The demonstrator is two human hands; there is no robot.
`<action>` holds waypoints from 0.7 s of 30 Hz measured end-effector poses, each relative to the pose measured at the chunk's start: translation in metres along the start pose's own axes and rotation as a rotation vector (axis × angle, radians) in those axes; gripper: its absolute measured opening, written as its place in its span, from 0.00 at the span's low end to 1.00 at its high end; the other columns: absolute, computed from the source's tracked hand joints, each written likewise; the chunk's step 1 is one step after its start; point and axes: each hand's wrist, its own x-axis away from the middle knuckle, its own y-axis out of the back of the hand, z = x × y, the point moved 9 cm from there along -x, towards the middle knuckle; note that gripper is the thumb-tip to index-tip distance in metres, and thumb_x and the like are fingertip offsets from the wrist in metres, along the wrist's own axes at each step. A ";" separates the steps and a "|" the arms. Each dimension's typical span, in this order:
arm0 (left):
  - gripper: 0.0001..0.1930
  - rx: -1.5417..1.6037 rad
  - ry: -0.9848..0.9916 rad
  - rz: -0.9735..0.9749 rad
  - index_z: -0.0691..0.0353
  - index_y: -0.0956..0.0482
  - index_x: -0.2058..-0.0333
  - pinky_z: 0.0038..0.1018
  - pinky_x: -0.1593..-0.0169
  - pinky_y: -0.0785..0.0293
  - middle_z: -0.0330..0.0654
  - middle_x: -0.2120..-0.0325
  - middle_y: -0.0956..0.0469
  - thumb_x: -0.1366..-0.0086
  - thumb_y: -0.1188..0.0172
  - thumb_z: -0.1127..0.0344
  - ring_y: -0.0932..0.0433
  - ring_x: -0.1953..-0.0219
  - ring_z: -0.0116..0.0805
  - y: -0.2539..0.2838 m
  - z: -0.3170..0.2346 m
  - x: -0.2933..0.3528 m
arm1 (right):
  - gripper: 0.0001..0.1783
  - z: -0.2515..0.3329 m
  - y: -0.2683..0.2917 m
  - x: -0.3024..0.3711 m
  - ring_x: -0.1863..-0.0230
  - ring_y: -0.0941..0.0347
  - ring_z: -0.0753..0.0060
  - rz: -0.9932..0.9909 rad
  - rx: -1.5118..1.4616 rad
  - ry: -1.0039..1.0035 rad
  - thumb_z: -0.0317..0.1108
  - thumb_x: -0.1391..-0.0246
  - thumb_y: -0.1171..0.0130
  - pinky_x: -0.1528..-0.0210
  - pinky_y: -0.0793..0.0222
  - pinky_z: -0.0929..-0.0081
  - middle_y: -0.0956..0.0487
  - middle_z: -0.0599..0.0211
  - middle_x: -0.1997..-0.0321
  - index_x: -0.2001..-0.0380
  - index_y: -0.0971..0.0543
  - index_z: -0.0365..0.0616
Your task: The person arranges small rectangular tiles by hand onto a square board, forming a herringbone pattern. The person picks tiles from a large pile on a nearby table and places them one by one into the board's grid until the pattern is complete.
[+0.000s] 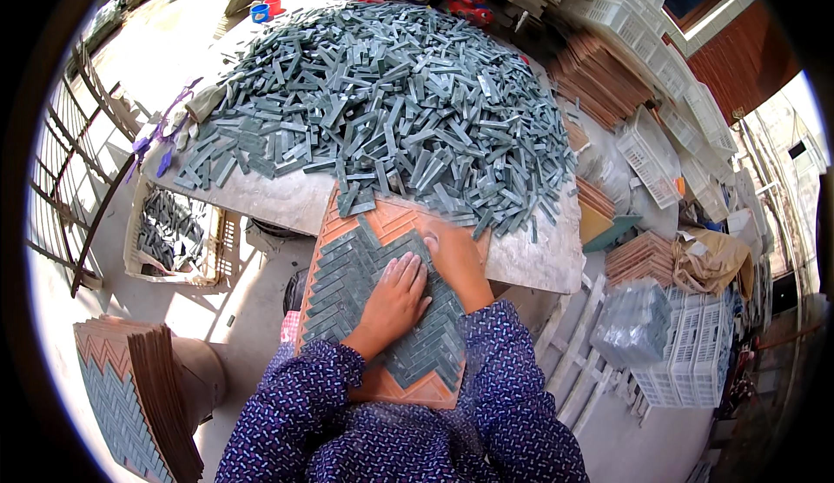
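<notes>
An orange-brown board (395, 215) with a zigzag pattern of slots leans from my lap onto the table edge. Dark green-grey stone strips (343, 270) lie on it in herringbone rows, covering most of it; its far end and near corners show bare orange. Across the strips rests my left hand (395, 299), fingers stretched out and lying flat. My right hand (455, 261) is at the board's right side, over the strips near the far end. Its fingertips are smeared by motion, and whether they hold a strip is unclear. Beyond the board spreads a big heap of loose strips (391, 92).
The heap sits on a pale table (530, 266). At left, a white crate (139, 261) holds more strips, and a stack of boards (156, 387) stands nearer me. To the right are white plastic crates (686, 353), board stacks (643, 257) and a plastic-wrapped bundle (630, 322).
</notes>
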 end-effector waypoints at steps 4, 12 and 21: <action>0.29 0.011 0.006 0.002 0.71 0.33 0.46 0.43 0.33 0.47 0.55 0.43 0.35 0.40 0.42 0.57 0.41 0.37 0.50 -0.001 0.000 -0.001 | 0.10 0.010 -0.002 -0.012 0.57 0.28 0.48 0.056 -0.156 0.130 0.30 0.50 0.43 0.54 0.33 0.60 0.23 0.54 0.60 0.63 0.23 0.42; 0.34 0.094 0.055 0.004 0.72 0.37 0.42 0.43 0.33 0.48 0.54 0.40 0.38 0.41 0.41 0.55 0.43 0.35 0.50 0.006 0.004 -0.001 | 0.06 -0.034 0.038 -0.008 0.68 0.22 0.63 -0.246 -0.364 0.054 0.25 0.50 0.43 0.64 0.29 0.70 0.20 0.58 0.68 0.67 0.24 0.37; 0.35 0.031 0.024 0.029 0.74 0.37 0.43 0.42 0.33 0.47 0.54 0.40 0.38 0.41 0.42 0.53 0.43 0.35 0.49 -0.001 0.002 -0.002 | 0.19 -0.108 0.040 0.019 0.74 0.23 0.63 -0.394 -0.250 -0.391 0.33 0.56 0.33 0.70 0.29 0.69 0.21 0.58 0.75 0.62 0.27 0.40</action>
